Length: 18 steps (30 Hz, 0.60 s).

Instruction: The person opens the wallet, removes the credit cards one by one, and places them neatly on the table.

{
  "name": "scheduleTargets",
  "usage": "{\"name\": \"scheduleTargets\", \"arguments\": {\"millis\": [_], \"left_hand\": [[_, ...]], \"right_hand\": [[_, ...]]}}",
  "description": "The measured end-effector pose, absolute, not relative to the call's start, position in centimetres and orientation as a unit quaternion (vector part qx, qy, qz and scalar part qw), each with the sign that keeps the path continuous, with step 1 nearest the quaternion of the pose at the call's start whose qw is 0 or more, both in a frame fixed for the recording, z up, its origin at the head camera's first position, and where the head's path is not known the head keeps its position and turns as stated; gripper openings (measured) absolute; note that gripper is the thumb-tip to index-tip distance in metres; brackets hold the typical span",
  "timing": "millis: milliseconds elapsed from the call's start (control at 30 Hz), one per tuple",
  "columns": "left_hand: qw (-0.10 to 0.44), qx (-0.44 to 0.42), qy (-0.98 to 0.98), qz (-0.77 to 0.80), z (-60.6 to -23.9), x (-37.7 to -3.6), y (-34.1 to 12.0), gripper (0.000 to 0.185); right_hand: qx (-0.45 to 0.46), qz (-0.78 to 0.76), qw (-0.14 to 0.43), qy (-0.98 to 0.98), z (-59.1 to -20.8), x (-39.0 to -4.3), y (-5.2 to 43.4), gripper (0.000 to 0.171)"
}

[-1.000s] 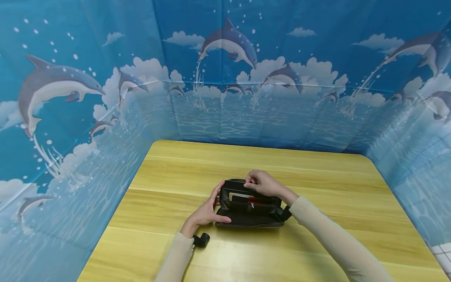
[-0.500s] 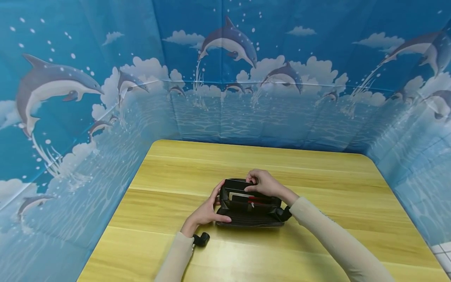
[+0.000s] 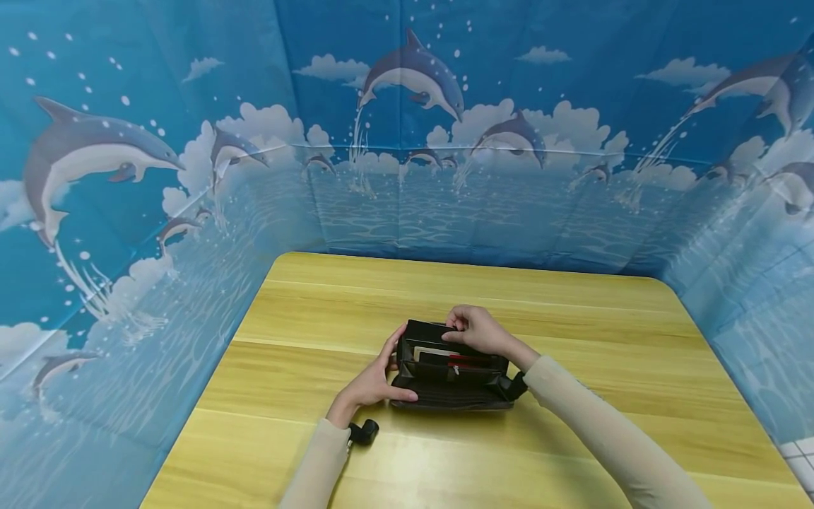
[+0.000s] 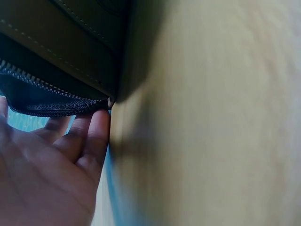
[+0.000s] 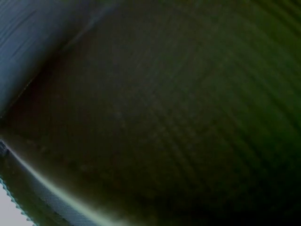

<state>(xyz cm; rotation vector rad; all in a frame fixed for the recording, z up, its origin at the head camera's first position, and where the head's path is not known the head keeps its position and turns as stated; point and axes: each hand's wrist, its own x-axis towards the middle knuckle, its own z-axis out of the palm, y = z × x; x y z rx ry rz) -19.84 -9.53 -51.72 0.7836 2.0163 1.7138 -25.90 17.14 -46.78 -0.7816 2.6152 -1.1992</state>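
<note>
A black zip-around wallet [image 3: 448, 378] lies open on the wooden table [image 3: 572, 311], with pale cards and a red strip in its pockets. My left hand [image 3: 375, 380] grips its left end, thumb across the near flap. My right hand [image 3: 473, 330] pinches the far flap's top edge. In the left wrist view my fingers [image 4: 87, 136] rest against the wallet's zip edge [image 4: 42, 84]. The right wrist view is filled by a dark blurred surface, with a strip of zip teeth at its lower left.
Blue dolphin-print screens [image 3: 407, 141] wall in the table on the left, back and right. A small black camera mount [image 3: 364, 432] sits under my left wrist. Bare tabletop lies around the wallet on all sides.
My right hand has shifted slightly right along the far flap and lifted it a little. The left hand and the wallet's body stay put.
</note>
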Motion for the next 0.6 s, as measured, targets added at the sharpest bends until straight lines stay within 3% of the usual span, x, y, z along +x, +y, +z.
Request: {"name": "scheduleTargets", "arguments": {"millis": [600], "left_hand": [[0.199, 0.280, 0.698, 0.628, -52.07, -19.99, -9.35, 0.116]], "right_hand": [[-0.221, -0.436, 0.059, 0.870, -47.25, -25.93, 17.50, 0.016]]}}
